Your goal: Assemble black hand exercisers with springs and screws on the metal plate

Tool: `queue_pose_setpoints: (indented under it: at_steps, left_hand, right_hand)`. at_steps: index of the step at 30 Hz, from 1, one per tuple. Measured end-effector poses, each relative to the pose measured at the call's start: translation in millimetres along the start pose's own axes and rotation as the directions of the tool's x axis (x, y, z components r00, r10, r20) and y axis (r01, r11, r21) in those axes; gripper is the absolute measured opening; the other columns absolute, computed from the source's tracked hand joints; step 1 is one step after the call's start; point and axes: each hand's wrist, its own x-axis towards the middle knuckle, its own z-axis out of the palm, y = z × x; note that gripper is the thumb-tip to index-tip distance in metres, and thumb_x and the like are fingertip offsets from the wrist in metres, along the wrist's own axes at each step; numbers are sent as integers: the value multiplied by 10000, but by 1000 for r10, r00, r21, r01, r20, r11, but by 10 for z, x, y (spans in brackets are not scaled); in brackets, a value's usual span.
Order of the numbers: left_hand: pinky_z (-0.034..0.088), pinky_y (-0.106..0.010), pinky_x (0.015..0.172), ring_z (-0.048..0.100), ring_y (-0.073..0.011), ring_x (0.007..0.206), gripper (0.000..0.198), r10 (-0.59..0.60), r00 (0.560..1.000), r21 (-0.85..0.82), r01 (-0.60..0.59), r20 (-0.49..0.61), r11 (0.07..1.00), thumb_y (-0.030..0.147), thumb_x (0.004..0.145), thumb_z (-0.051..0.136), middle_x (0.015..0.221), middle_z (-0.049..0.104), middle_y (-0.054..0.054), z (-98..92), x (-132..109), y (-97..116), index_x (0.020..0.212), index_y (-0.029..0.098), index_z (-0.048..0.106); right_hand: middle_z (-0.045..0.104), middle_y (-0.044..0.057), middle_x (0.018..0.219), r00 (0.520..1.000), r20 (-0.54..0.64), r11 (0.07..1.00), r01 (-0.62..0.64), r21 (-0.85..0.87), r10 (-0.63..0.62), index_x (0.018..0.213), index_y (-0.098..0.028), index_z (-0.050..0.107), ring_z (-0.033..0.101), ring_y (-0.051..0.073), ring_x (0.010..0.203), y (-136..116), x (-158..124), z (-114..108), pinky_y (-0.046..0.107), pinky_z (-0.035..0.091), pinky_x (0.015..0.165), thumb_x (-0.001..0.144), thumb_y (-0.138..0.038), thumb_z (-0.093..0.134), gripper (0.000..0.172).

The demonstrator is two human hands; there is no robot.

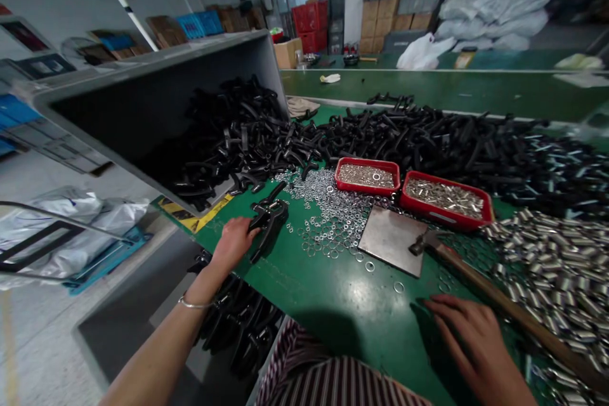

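My left hand point(234, 242) is closed on one end of a black curved plastic part point(259, 221) at the left edge of the green table. Another black part point(270, 236) lies right against it, and the fingertips are partly hidden. Over the table at lower right, my right hand point(476, 337) has its fingers stretched out and holds nothing. The wooden-handled hammer point(495, 295) lies nearest to it, its head resting on a square metal plate point(392, 240). Flat metal rings point(333, 241) are scattered between the hands.
A tipped grey bin point(157, 57) spills black parts point(257, 133) onto the table. Two red trays point(368, 189) point(445, 219) hold small metal pieces. Metal cylinders point(556, 273) are heaped at right. Below the table edge, another grey bin point(124, 330) contains black parts.
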Motion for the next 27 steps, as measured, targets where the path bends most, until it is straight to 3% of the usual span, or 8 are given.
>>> queue_pose_setpoints:
  at_steps: [3, 9, 12, 15, 17, 21, 24, 27]
  left_hand:
    - [468, -385, 890, 626, -294, 978, 362, 14, 1000, -40, -14, -11, 999, 439, 959, 469, 977, 681, -137, -4, -101, -198, 1014, 135, 657]
    - [473, -362, 943, 635, -279, 1102, 350, 15, 986, -99, 2, 168, 995, 409, 934, 504, 1129, 693, -120, 46, -169, -403, 1143, 163, 636]
    - [459, -446, 987, 605, -330, 1155, 429, -27, 998, -63, 31, 57, 998, 394, 907, 542, 1188, 670, -168, -114, -254, -271, 1238, 126, 593]
    - [418, -525, 1045, 563, -349, 1209, 425, -29, 951, -158, -21, -309, 987, 368, 954, 466, 1262, 623, -191, -284, -431, 126, 1291, 122, 545]
    - [422, -507, 1067, 576, -305, 1193, 350, 32, 888, -330, -204, -459, 922, 351, 976, 440, 1236, 638, -136, -250, -555, 502, 1264, 190, 556]
    - [527, -441, 946, 646, -255, 1063, 227, 404, 810, -558, -586, -424, 588, 300, 959, 490, 1108, 702, -53, 198, -771, 1369, 1144, 310, 622]
    - [561, -411, 898, 667, -238, 1034, 235, 590, 703, -647, -670, -397, 364, 262, 952, 493, 1083, 724, -40, 470, -937, 1905, 1106, 332, 655]
    - [564, -415, 916, 655, -238, 1074, 261, 687, 628, -672, -689, -367, 272, 248, 961, 468, 1124, 712, -56, 471, -972, 2128, 1104, 325, 671]
  right_hand:
    - [666, 68, 1166, 1000, -3, 995, 11, 96, -11, 1235, -267, 613, 596, 240, 1073, -335, -303, 128, 391, 488, 900, 974, -321, 514, 284]
    - [696, 41, 1075, 1000, -1, 967, -10, 254, 11, 1210, -283, 618, 634, 210, 978, -607, -484, 514, 354, 527, 849, 978, -277, 528, 249]
    - [694, 46, 1044, 995, 6, 945, -101, 310, 104, 1199, -290, 615, 638, 220, 945, -648, -453, 564, 372, 534, 833, 983, -251, 514, 242]
    - [686, 52, 1026, 982, 28, 924, -183, 336, 184, 1179, -296, 608, 629, 232, 946, -706, -444, 504, 399, 523, 858, 989, -221, 493, 234]
    - [680, 57, 1022, 979, 51, 917, -205, 341, 200, 1174, -287, 599, 617, 229, 954, -754, -436, 447, 412, 506, 888, 998, -203, 463, 237]
    - [667, 62, 1018, 970, 86, 918, -243, 313, 228, 1149, -251, 593, 583, 210, 964, -803, -375, 361, 415, 467, 937, 1011, -195, 431, 220]
    - [663, 62, 1012, 965, 85, 926, -262, 270, 248, 1120, -229, 599, 564, 199, 974, -835, -344, 330, 386, 461, 925, 1011, -200, 434, 200]
    - [668, 60, 1011, 969, 57, 941, -247, 229, 241, 1114, -221, 602, 560, 199, 988, -890, -348, 343, 392, 449, 942, 1007, -184, 428, 207]
